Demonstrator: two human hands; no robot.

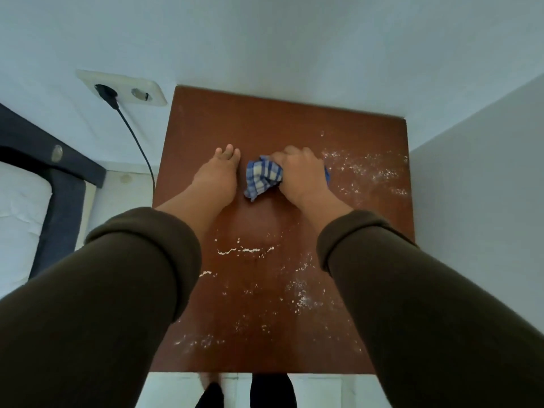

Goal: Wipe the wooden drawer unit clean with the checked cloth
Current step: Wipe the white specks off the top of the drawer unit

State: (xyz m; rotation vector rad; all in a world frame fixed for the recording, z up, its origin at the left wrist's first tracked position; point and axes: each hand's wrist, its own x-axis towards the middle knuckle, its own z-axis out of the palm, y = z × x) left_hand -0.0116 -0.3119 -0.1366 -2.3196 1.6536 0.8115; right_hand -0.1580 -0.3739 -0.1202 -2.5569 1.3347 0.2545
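On the wooden drawer unit (pixel 265 128), dusted with white powder (pixel 362 169), the right hand (pixel 303 172) grips the bunched checked cloth (pixel 262 178) while the left hand (pixel 219 172) rests flat, fingers straight.

Both arms reach up from the lower corners toward mid-frame, dark sleeves pushed back at the wrists. The left hand (pixel 219 175) lies flat, fingers straight and together. The right hand (pixel 303 172) is curled, knuckles up, gripping.
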